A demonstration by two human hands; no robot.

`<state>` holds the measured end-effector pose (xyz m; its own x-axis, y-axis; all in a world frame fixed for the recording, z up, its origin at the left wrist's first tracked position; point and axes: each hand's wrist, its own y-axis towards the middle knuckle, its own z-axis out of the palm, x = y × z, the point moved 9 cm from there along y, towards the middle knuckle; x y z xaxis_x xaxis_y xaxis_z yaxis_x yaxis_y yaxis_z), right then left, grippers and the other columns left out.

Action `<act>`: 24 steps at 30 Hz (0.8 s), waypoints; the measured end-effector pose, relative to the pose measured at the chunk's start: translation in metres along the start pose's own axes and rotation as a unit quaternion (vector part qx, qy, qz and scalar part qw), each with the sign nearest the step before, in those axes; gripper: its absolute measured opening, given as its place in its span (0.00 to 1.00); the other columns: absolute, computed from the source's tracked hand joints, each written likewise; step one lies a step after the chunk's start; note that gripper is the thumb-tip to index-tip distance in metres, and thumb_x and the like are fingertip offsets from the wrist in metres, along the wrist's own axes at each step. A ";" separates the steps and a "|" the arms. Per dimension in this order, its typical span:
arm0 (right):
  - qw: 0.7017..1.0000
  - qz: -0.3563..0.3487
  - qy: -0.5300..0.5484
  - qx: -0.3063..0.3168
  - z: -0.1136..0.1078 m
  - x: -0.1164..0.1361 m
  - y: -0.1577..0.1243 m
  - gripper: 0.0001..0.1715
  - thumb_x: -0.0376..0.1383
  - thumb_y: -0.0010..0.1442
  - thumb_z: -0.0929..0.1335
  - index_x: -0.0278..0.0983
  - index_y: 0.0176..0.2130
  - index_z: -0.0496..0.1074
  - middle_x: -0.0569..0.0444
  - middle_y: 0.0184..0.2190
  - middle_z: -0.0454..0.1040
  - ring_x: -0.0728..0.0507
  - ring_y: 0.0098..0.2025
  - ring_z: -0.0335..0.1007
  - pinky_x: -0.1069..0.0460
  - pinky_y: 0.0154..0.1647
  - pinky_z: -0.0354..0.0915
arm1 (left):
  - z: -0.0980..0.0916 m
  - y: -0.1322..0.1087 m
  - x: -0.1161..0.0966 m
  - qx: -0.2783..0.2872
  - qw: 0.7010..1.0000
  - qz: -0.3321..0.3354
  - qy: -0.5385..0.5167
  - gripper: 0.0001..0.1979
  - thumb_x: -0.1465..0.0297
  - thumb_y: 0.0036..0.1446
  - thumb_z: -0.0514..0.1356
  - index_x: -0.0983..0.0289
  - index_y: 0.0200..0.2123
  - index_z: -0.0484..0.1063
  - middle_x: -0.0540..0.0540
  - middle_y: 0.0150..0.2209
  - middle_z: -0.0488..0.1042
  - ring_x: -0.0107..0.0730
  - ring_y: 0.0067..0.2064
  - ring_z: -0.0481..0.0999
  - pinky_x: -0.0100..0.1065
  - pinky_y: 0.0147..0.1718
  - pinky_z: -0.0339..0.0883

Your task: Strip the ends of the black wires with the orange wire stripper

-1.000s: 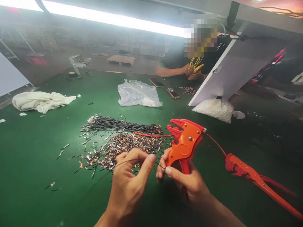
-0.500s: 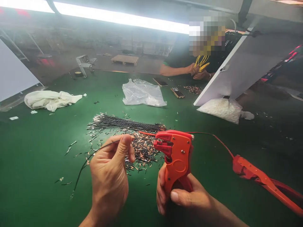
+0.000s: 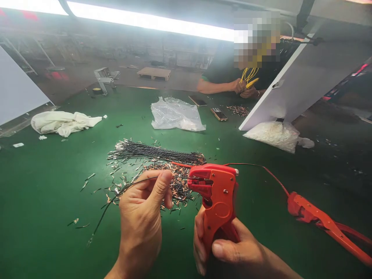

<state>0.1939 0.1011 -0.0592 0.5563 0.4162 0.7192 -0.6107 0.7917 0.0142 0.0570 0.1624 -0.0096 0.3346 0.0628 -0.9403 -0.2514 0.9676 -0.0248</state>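
Between thumb and forefinger, my left hand [image 3: 145, 209] pinches a thin black wire [image 3: 101, 217]. One end of the wire hangs down to the left with a metal terminal on it; the other runs into the jaws of a red-orange wire stripper [image 3: 219, 197]. My right hand [image 3: 232, 244] is wrapped round the stripper's handles. Behind my hands lies a bundle of black wires [image 3: 157, 151] with metal terminals at the left ends. Under and behind the jaws spreads a heap of wire scraps [image 3: 180, 190], black and copper-coloured.
A second red-orange wire stripper [image 3: 325, 223] lies at right on the green table [image 3: 58, 182]. Farther back are a clear plastic bag [image 3: 177, 114], a white cloth [image 3: 64, 122], a bag of white pieces [image 3: 274, 135] and two phones [image 3: 218, 114]. Across the table, a person [image 3: 223, 77] holds yellow wires.
My left hand has moved right, toward the stripper, and the wire now reaches deeper into its jaws. The stripper has shifted slightly down with my right hand.
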 end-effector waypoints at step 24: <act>0.999 0.017 0.047 -0.006 0.002 -0.008 -0.005 0.15 0.41 0.58 0.71 0.32 0.40 0.68 0.56 0.24 0.66 0.52 0.23 0.64 0.55 0.27 0.65 | 0.003 0.001 0.003 0.014 0.999 -0.032 0.005 0.10 0.65 0.51 0.69 0.63 0.25 0.72 0.43 0.14 0.62 0.15 0.17 0.60 0.19 0.18 0.54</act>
<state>0.1918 0.0928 -0.0638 0.5859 0.4830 0.6507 -0.6238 0.7814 -0.0182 0.0604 0.1638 -0.0117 0.3398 -0.0028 -0.9405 -0.2046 0.9758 -0.0768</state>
